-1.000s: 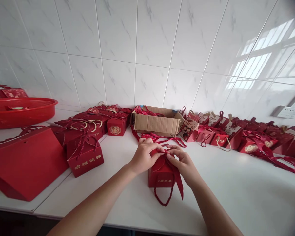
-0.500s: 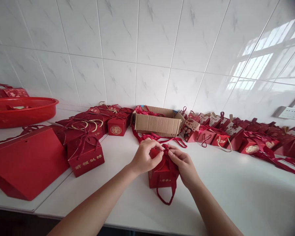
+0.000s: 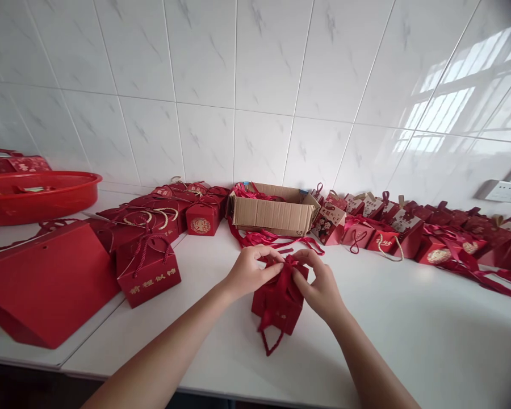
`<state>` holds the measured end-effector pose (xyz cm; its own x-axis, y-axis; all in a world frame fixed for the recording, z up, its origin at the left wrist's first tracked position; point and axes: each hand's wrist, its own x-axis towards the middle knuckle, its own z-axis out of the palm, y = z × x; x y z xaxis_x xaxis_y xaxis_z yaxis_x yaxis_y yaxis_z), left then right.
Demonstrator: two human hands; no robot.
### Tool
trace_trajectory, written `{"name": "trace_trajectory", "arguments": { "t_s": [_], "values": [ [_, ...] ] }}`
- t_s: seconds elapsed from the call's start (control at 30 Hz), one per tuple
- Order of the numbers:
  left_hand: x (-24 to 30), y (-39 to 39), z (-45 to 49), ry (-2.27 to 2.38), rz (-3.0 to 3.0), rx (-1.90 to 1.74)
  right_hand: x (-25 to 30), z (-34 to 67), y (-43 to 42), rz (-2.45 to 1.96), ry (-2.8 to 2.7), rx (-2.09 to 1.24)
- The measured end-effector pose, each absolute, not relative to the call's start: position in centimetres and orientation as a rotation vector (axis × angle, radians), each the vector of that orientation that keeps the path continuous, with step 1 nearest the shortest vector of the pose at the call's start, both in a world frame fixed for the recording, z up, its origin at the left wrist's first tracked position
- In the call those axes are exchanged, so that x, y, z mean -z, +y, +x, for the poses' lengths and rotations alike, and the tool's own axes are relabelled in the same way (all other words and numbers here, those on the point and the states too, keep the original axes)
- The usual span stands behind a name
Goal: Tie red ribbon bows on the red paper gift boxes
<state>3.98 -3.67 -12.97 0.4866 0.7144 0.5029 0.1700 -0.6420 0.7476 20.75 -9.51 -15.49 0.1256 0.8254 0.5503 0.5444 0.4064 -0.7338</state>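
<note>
A small red gift box [image 3: 268,298] stands on the white table, turned at an angle to me. On its top sits a knotted red ribbon [image 3: 286,275], its tails hanging down the front. A dark red cord handle [image 3: 272,345] droops from the box onto the tabletop. From the left, my left hand [image 3: 255,270] pinches the ribbon by the knot with thumb and fingers. My right hand [image 3: 319,281] has its fingers closed on the ribbon from the other side. The fingertips partly cover the knot.
Behind the box, a cardboard box [image 3: 275,216] holds red ribbons, some spilling out in front. Finished-looking red gift boxes [image 3: 149,278] crowd the left, with a large red piece [image 3: 51,284] and a red plastic basin [image 3: 38,196]. More small gift boxes [image 3: 409,230] line the tiled wall at right.
The gift box has rotated so a corner points more toward me, and its cord handle has swung left. Both hands stay at the knot, the right fingers reaching over the top.
</note>
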Motion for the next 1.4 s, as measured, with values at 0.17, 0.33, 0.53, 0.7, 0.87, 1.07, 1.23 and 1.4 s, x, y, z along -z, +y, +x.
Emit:
{"name": "trace_trajectory", "arguments": {
  "t_s": [0.17,0.33,0.53,0.7,0.87,1.07,1.23,1.4],
  "values": [
    [12.6,-3.7,3.9,0.692,2.076,-1.065,15.5,20.7,-9.6,-1.280,-1.502,-0.208],
    [12.4,-3.8,3.9,0.669,2.044,-1.053,15.2,20.8,-9.7,-1.198,-1.584,-0.268],
    [12.7,-3.6,3.9,0.648,2.013,-1.057,15.4,20.8,-9.5,-1.204,-1.515,-0.500],
    [13.0,-3.4,3.9,0.667,2.003,-1.066,15.1,20.9,-9.4,-1.182,-1.480,-0.219],
    [12.9,-3.3,4.0,0.673,1.969,-1.044,14.3,21.5,-10.4,-1.025,-1.453,-0.307],
    [13.0,-3.0,3.9,0.632,1.990,-1.048,14.2,22.1,-10.3,-0.972,-1.287,-0.609],
    [13.1,-3.0,3.9,0.579,2.036,-1.066,14.6,21.5,-9.4,-1.046,-1.500,-0.367],
    [13.0,-3.2,3.9,0.603,2.048,-1.063,15.0,21.4,-9.4,-1.067,-1.685,-0.279]
  ]
}}
